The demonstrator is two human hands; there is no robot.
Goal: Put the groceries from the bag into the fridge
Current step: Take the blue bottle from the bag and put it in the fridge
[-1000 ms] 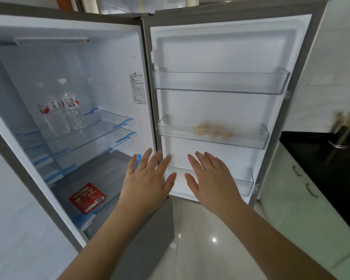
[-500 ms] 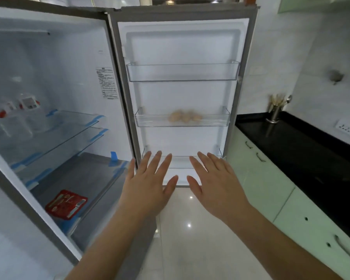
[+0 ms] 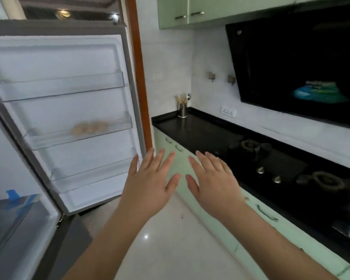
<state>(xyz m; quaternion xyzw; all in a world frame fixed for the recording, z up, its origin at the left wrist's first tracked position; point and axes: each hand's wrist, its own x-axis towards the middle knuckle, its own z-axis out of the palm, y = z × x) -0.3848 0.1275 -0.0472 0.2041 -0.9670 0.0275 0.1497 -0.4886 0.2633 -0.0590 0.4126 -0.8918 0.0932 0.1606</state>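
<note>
1. View has swung right vs 0.5 s ago: fridge interior, red packet and water bottles are out of sight; black countertop, gas hob and dark range hood now fill the right side.
2. Hands unchanged vs earlier: left hand and right hand both spread flat, palms down, fingers straight, holding nothing, thumbs near each other w/o touching.
3. Fridge door stands open at left; both hands are right of and below it, over the pale glossy floor, not touching it.
4. Groceries visible: a beige rounded item, blurred, in the middle door shelf, well up-left of the left hand. Can't tell what it is. No bag in view.
5. Door shelves are clear plastic; door liner white, smooth. Blue tape on the fridge's lower inside edge.
6. Cabinets are pale green w/ metal handles; steel utensil holder sits at the countertop's far-left corner.
</note>
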